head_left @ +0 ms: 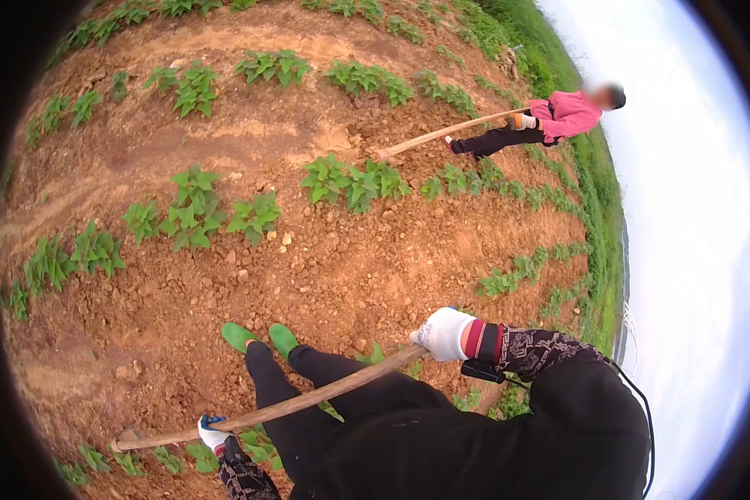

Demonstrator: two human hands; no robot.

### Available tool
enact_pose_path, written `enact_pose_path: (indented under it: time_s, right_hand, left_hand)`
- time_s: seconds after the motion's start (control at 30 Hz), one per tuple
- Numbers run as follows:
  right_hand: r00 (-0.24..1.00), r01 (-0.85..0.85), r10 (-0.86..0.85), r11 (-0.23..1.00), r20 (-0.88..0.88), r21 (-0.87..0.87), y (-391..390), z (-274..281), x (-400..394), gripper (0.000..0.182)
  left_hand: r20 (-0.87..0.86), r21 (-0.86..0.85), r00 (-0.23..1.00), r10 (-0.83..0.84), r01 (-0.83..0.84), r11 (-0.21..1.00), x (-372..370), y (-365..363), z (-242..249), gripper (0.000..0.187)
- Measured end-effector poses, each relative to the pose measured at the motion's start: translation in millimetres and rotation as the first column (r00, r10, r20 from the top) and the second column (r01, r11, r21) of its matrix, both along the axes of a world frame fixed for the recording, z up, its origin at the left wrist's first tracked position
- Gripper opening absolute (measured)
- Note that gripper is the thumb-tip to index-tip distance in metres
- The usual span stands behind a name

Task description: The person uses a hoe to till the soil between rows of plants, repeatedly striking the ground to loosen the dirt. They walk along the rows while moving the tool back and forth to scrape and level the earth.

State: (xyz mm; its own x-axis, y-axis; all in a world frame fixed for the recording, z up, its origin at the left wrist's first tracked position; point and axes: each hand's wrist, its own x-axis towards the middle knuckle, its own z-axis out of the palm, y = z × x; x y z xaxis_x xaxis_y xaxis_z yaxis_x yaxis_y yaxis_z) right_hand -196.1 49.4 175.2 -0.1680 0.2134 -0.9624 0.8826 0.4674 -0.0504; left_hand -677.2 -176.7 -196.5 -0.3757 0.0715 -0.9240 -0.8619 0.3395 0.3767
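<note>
A long wooden handle slants across my dark-clad legs, reaching the soil at lower left. A small flat piece, perhaps a tool head, shows at that end. My right hand, in a white glove, is closed round the handle's upper end. Near the lower end, my left hand grips the same handle in a white and blue glove; its fingers are partly hidden. Green shoes stand on the reddish soil beyond the handle. Leafy plants show beside and below the handle.
Rows of green plants run across the soil. At upper right, a person in a pink top holds another long wooden handle. Grass borders the field. A cable hangs by my right sleeve.
</note>
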Motion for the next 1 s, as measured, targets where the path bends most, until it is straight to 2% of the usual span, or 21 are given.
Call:
enact_pose_path:
  time_s: [0.3,0.53,0.6,0.67,0.8,1.0]
  right_hand:
    - [1.000,-0.013,0.013,1.000,0.015,-0.026,2,-5,2,0.022]
    - [0.999,-0.024,0.025,0.999,0.021,-0.030,6,-7,2,0.023]
    - [0.999,-0.029,0.030,0.999,0.039,-0.036,8,-7,0,0.024]
    - [0.998,-0.035,0.036,0.999,0.042,-0.035,9,-8,-1,0.025]
    - [0.999,-0.035,0.035,0.999,0.039,-0.011,11,-8,-1,0.027]
    - [0.997,-0.003,0.006,0.999,0.074,-0.036,16,-12,-4,0.027]
  left_hand:
    - [0.006,0.032,0.999,-0.035,0.034,0.999,1,-5,-10,0.024]
    - [-0.022,-0.016,0.998,-0.057,0.057,0.998,1,0,-7,0.024]
    - [-0.030,-0.035,0.997,-0.066,0.065,0.997,-6,-7,-23,0.024]
    - [0.012,-0.028,0.987,-0.163,0.164,0.986,-16,-12,-32,0.027]
    - [-0.041,-0.011,0.998,-0.044,0.044,0.999,-7,-7,-23,0.027]
    - [-0.031,0.049,0.999,-0.015,0.017,0.999,-2,-2,-16,0.027]
